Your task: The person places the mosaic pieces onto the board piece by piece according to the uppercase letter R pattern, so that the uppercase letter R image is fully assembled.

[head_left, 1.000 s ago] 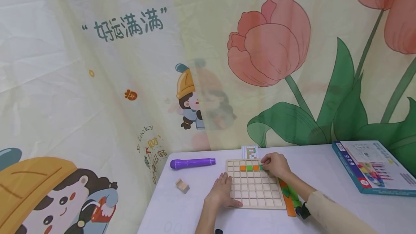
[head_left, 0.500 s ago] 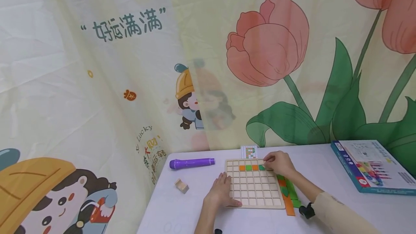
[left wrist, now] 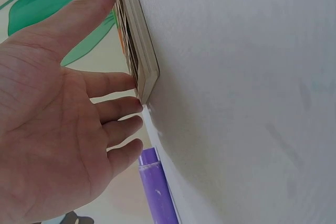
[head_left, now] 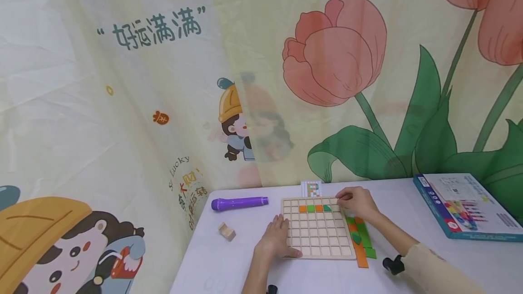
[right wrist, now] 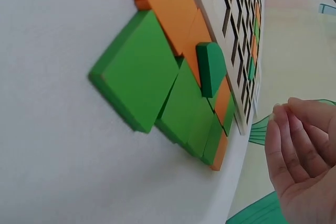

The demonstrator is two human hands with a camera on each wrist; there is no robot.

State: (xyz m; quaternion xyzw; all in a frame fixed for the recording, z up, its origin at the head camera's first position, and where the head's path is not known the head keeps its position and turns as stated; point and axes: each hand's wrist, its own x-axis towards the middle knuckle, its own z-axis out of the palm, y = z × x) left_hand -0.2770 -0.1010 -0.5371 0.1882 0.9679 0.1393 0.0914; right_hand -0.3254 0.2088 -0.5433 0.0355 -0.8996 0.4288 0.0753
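Observation:
A wooden grid board (head_left: 314, 242) lies on the white table. Near its top edge sits a row of orange and green square tiles (head_left: 311, 208), ending in a dark green rounded tile (head_left: 327, 208). My left hand (head_left: 273, 239) rests along the board's left side, fingers spread and thumb at the near edge. Over the board's far right corner is my right hand (head_left: 359, 203); in the right wrist view its thumb and fingertips come together with no tile showing between them. Beside the board's right edge lie several loose orange and green tiles (right wrist: 136, 74), with a dark green rounded piece (right wrist: 212, 69) on top.
Behind the board a small pattern card (head_left: 312, 188) stands against the printed curtain. A purple toy microphone (head_left: 239, 203) and a small wooden block (head_left: 226, 231) are to the left. At the far right lies a flat game box (head_left: 470, 205).
My right hand has drawn off to the right from the dark green rounded tile, which now shows fully in the row. My left hand has stayed at the board's left side.

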